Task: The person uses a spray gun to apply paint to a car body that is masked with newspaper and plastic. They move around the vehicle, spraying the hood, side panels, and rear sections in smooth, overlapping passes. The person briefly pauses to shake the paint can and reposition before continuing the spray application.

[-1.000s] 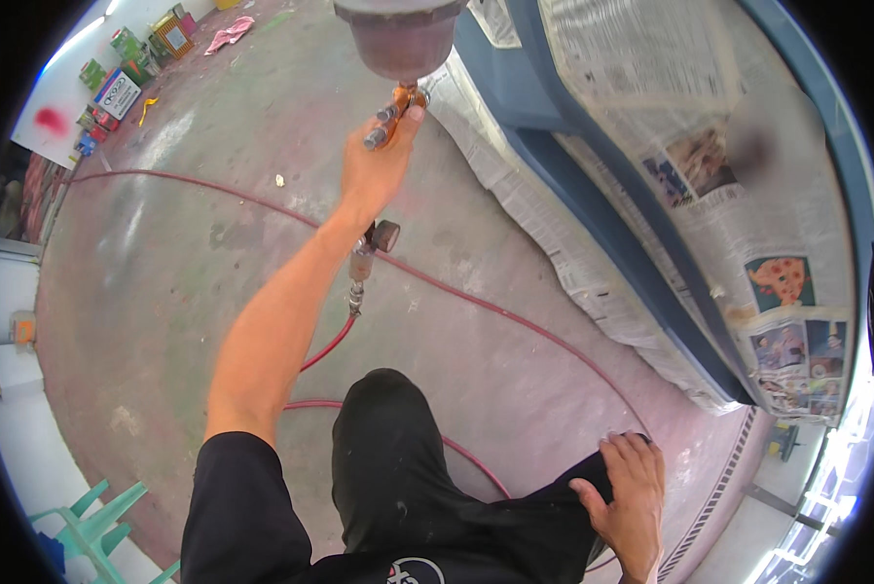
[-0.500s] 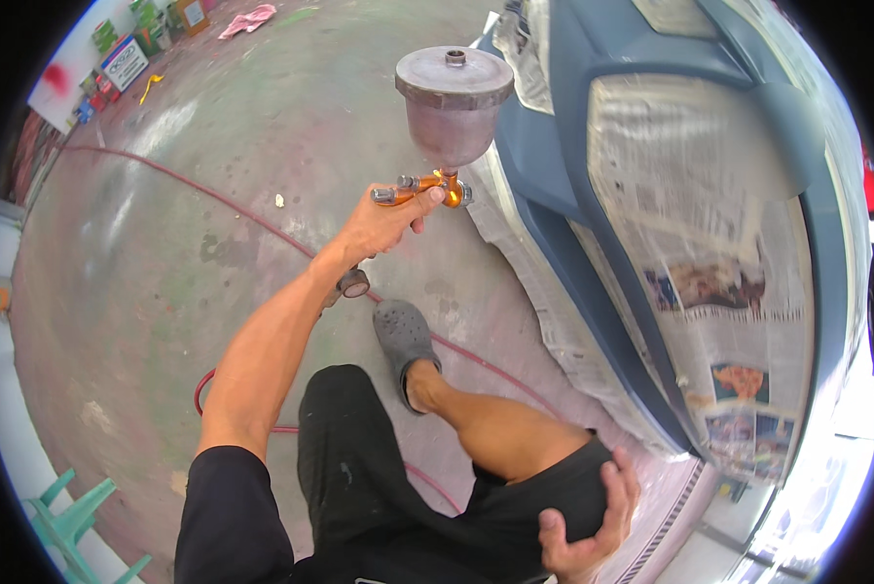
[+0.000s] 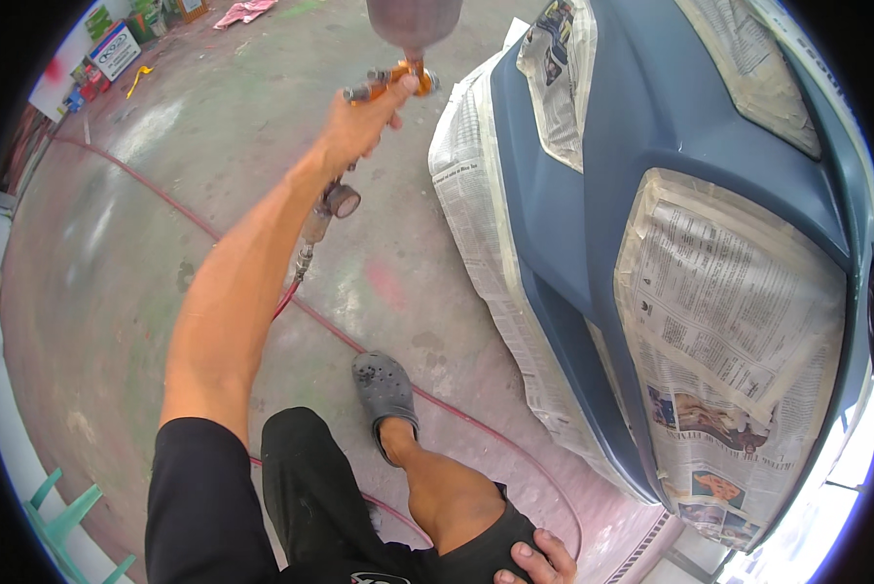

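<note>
My left hand [image 3: 364, 119] is closed round the handle of an orange spray gun [image 3: 419, 80], held out ahead of me over the floor. On top of the gun sits a greyish-purple paint cup [image 3: 414, 21], its upper part cut off by the picture's edge. A round gauge [image 3: 343, 200] and a hose fitting hang below the handle. To the right of the gun, apart from it, stands a blue-grey car bumper [image 3: 622, 107] masked with taped newspaper [image 3: 719, 292]. My right hand [image 3: 539, 563] rests on my right thigh by the knee, fingers apart, partly cut off below.
A red air hose [image 3: 335, 331] runs across the stained floor and past my foot in its grey clog [image 3: 383, 389]. Tins and boxes [image 3: 116, 51] line the far left wall beside a pink cloth [image 3: 245, 12]. A green stool [image 3: 67, 516] stands at the lower left.
My left hand and the spray gun have moved up and left in the picture, farther from the bumper. The view has shifted, showing more of the bumper. My right hand sits lower and farther left.
</note>
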The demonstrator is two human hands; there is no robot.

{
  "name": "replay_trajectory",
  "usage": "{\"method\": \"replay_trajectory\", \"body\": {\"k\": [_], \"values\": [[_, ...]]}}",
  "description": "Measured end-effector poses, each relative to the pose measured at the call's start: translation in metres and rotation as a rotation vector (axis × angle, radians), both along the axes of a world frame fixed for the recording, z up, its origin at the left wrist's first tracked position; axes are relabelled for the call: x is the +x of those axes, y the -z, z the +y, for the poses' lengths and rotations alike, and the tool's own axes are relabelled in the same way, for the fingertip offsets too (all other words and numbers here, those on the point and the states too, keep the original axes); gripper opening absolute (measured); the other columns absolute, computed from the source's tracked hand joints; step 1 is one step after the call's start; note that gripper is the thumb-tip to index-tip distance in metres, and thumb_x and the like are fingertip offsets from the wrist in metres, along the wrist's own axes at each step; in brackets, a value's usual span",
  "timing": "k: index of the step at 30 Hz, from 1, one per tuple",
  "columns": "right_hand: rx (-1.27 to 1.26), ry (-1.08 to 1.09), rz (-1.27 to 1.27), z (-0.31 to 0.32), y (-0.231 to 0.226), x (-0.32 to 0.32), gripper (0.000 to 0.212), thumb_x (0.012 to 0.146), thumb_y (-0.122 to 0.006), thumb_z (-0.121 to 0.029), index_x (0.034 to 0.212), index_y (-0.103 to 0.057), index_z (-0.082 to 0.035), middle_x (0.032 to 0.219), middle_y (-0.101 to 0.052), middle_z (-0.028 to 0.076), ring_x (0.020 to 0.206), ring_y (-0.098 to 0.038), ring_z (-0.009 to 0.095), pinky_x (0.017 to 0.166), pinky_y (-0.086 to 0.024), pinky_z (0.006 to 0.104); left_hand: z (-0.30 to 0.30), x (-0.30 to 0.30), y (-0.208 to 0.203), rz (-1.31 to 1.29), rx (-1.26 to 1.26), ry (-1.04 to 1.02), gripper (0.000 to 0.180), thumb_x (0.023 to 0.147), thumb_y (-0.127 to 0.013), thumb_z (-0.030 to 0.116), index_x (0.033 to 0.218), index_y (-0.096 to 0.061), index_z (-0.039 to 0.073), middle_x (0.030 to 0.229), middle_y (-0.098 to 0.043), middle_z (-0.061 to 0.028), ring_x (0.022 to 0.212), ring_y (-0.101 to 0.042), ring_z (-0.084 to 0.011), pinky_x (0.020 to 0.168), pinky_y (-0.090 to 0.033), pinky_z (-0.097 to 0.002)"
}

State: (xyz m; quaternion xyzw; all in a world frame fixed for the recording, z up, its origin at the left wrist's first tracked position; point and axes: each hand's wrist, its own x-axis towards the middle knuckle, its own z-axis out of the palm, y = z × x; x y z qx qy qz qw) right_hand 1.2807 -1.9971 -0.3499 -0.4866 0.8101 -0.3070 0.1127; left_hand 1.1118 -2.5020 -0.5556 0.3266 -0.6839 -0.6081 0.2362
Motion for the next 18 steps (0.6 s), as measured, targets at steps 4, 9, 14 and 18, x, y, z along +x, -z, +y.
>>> {"method": "replay_trajectory", "body": {"k": [4,9,14,18], "values": [[-0.038,-0.019,-0.004,-0.006,0.002,-0.004,0.067,0.086,-0.093,-0.047,0.13,-0.071,-0.003,0.139,-0.07,0.027,0.136,-0.061,0.055,0.115,-0.048,0.0653,0.001,-0.002,-0.03,-0.058,0.011,0.029,0.06,0.103,-0.07,0.067,0.1,-0.071,0.007,0.078,-0.064,-0.0019,0.045,-0.043,-0.0068,0.041,-0.035,-0.0282],[-0.032,0.009,0.005,-0.006,0.006,-0.004,0.066,0.086,-0.093,-0.049,0.129,-0.071,-0.002,0.138,-0.071,0.027,0.135,-0.061,0.055,0.114,-0.048,0.0656,0.042,0.028,-0.055,-0.303,0.016,0.238,0.062,0.104,-0.069,0.068,0.108,-0.072,0.006,0.077,-0.063,-0.0017,0.044,-0.044,-0.006,0.04,-0.033,-0.028],[-0.059,0.025,-0.001,-0.004,0.008,-0.002,0.057,0.089,-0.089,-0.044,0.125,-0.074,-0.002,0.135,-0.072,0.027,0.134,-0.063,0.055,0.113,-0.048,0.0668,0.069,0.043,-0.081,-0.306,0.098,0.45,0.06,0.104,-0.069,0.067,0.101,-0.068,0.008,0.075,-0.061,-0.002,0.044,-0.045,-0.0057,0.04,-0.034,-0.0269],[-0.06,0.013,-0.019,0.0,0.009,0.0,0.042,0.094,-0.081,-0.035,0.121,-0.077,-0.002,0.133,-0.074,0.026,0.134,-0.063,0.055,0.113,-0.049,0.0672,0.054,0.013,-0.078,-0.23,0.066,0.365,0.06,0.103,-0.07,0.068,0.1,-0.067,0.007,0.075,-0.061,-0.0024,0.044,-0.045,-0.0059,0.04,-0.035,-0.026]]}}
